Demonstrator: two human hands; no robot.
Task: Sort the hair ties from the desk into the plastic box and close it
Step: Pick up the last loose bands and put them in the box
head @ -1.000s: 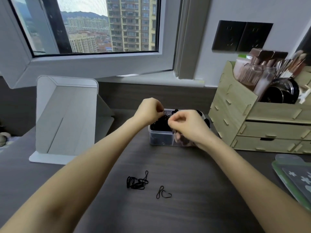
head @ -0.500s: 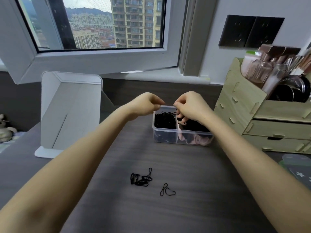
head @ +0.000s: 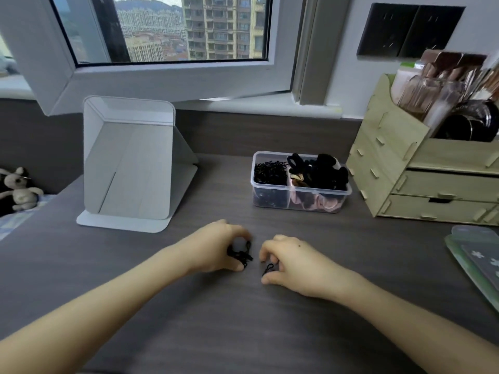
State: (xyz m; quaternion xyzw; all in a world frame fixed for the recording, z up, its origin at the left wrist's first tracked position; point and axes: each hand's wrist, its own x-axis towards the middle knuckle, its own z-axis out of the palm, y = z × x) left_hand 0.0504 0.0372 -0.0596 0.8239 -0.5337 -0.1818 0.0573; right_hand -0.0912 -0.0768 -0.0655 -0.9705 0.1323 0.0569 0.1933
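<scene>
L grip [head: 213, 247] curls round blk tie clump [head: 240, 255] on worktop [head: 232, 333]. R grip [head: 294, 261], just beside, pinches one thin tie [head: 268, 268]. Beyond both: plastic box [head: 298, 190], lid off.

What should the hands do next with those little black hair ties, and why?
Probably lift both hands toward the plastic box: the left hand grips a bunch of thin black hair ties, the right hand pinches a single tie, and the box's left compartment already holds such ties.
</scene>
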